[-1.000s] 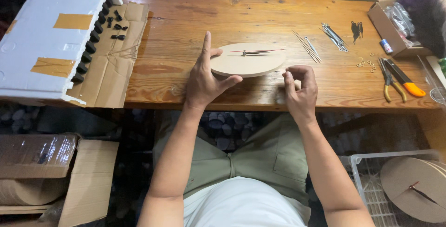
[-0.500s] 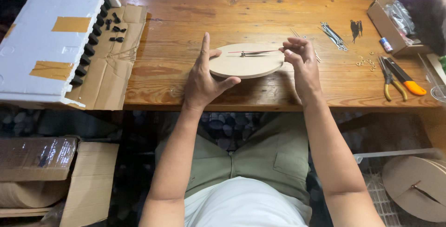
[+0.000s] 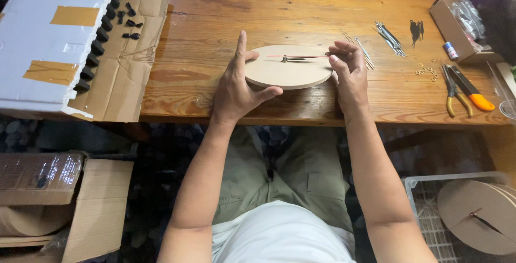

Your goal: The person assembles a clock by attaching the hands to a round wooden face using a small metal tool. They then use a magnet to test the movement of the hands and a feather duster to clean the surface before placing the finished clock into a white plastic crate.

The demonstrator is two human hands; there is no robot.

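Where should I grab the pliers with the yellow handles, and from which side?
Grip the pliers by their two yellow handles, coming from the near table edge. The handles point toward the person and lie bare on the wooden table, while the metal head points away, close beside the orange-handled tool.

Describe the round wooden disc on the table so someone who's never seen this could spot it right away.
On the long wooden table, look at the near edge in the middle, between the left hand and right hand. The disc lies there, pale and round, the only piece on the tabletop with thin clock hands at its centre.
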